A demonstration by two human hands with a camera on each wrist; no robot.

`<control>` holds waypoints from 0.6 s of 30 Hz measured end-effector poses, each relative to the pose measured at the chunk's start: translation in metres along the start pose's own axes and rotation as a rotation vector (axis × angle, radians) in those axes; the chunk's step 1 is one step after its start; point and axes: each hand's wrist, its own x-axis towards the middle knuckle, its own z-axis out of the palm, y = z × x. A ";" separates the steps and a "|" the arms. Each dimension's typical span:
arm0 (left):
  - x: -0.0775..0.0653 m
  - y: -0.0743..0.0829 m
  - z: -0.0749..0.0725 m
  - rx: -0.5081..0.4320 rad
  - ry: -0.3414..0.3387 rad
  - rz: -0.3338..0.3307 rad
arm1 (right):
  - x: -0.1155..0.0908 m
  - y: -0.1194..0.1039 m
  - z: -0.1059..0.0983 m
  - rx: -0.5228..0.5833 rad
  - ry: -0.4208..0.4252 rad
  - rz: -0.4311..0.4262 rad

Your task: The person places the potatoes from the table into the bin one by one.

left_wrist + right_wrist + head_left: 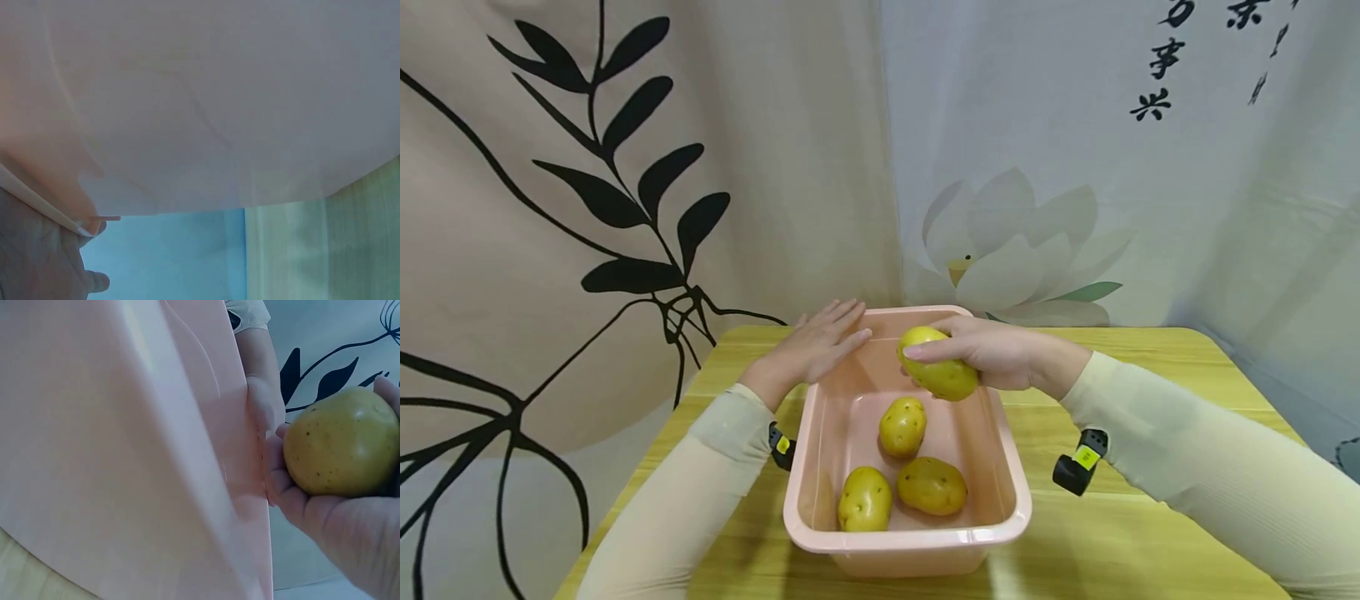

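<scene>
In the head view my right hand (1000, 354) grips a yellow potato (946, 379), thumb across its top, above the far right part of a pink plastic basin (907, 540). The right wrist view shows the same potato (340, 444) with fingers curled round its underside. My left hand (820, 346), fingers straight, rests on the basin's far left rim. Inside lie three more potatoes: one near the middle (902, 427), one at the near left (865, 498) and one at the near right (932, 486). The left wrist view mostly shows the basin's outer wall (187, 125).
The basin stands on a wood-grain table (1120, 517). Behind it hangs a pale curtain (805, 167) printed with dark leaves, a lotus and characters. Each wrist wears a black camera, the right one (1078, 467) hanging beside the basin.
</scene>
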 end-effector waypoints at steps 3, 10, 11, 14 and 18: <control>0.000 0.001 0.000 -0.002 -0.004 -0.003 | 0.004 -0.003 0.003 -0.007 -0.010 0.032; -0.001 0.001 -0.002 0.001 -0.017 -0.004 | 0.014 -0.012 0.010 -0.083 -0.091 0.128; -0.001 0.001 -0.002 0.001 -0.017 -0.003 | 0.016 -0.014 0.011 -0.099 -0.108 0.140; -0.001 0.001 -0.001 0.007 -0.018 -0.007 | 0.022 -0.016 0.013 -0.139 -0.150 0.165; 0.000 0.002 0.001 0.002 -0.017 -0.010 | 0.029 -0.016 0.016 -0.153 -0.159 0.197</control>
